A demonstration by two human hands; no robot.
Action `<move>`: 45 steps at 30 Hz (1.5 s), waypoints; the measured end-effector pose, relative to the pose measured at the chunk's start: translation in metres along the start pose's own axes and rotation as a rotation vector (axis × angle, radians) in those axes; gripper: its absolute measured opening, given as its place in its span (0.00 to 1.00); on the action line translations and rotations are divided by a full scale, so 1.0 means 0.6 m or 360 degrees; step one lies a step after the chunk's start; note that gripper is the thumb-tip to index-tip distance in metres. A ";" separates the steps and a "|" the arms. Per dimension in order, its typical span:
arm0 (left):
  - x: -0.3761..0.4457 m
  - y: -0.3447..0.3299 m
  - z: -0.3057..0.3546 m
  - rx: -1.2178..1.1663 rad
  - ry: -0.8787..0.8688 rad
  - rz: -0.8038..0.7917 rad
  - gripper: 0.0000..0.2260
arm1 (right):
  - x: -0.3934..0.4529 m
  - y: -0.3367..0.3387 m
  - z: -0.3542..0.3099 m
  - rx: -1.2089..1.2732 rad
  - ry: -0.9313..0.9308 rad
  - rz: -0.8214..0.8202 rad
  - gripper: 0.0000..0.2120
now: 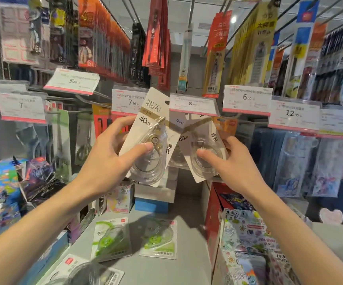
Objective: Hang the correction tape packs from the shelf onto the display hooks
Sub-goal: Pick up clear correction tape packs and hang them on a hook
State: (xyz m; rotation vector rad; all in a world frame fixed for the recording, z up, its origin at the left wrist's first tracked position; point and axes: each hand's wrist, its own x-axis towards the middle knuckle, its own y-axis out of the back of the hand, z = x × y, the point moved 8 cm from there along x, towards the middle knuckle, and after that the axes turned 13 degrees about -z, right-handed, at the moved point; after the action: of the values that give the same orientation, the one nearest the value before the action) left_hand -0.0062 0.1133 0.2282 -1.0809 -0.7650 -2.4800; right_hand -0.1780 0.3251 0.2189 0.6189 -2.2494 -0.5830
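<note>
My left hand [107, 159] grips a white-and-gold correction tape pack [148, 124] marked 40m, tilted to the right with its top near the 7.90 price tag [128, 102]. My right hand [231, 163] grips a second matching pack [202, 149], tilted to the left, below the 8.00 price tag [193, 104]. The two packs cross at their upper ends, and the hook there is hidden behind them. On the grey shelf [187, 212] below lie two green correction tape packs [112, 239] [159, 237] and a third pack [84, 272] at the bottom edge.
Rows of hanging stationery packs fill the hooks above and to both sides, with price tags in front. A red box [212, 214] and sticker packs [246, 239] stand at the right of the shelf. A globe [0, 182] and small boxes sit at the left.
</note>
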 end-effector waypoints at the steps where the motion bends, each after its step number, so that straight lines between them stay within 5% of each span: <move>1: 0.000 0.000 0.000 0.0000 0.0000 -0.0005 0.20 | 0.001 0.000 0.001 -0.0008 -0.0013 0.0013 0.17; 12: -0.009 -0.003 -0.042 0.0023 0.0191 -0.0022 0.21 | 0.022 -0.041 0.034 -0.0189 -0.0174 0.0198 0.28; 15: -0.012 -0.003 -0.053 0.0060 0.0245 -0.0027 0.20 | 0.041 -0.056 0.032 -0.0263 -0.0193 0.0238 0.22; 19: -0.012 -0.002 -0.060 0.0089 0.0278 -0.0027 0.21 | 0.065 -0.077 0.040 -0.0465 -0.0261 0.0148 0.30; 24: -0.014 -0.005 -0.065 0.0073 0.0298 -0.0030 0.23 | 0.061 -0.058 0.044 -0.0636 -0.0342 0.0050 0.13; 32: -0.013 -0.079 -0.082 -0.0122 0.0369 -0.0169 0.17 | -0.030 -0.079 0.025 0.0243 -0.0084 -0.0327 0.12; 36: -0.003 -0.124 -0.083 -0.0193 0.0365 -0.0223 0.17 | -0.051 -0.075 0.033 0.0527 -0.0110 -0.0269 0.08; 41: 0.005 -0.163 -0.069 -0.0125 0.0309 -0.0412 0.16 | -0.060 -0.069 0.043 0.0858 -0.0106 -0.0202 0.18; 45: 0.018 -0.136 -0.066 -0.0030 0.0413 -0.0249 0.15 | -0.059 -0.039 0.054 0.0814 -0.0071 -0.0123 0.19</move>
State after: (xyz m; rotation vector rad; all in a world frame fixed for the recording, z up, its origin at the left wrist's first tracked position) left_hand -0.0762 0.1542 0.1859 -0.7078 -0.7728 -2.6925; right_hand -0.1739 0.3344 0.1666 0.9522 -2.4367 -0.0463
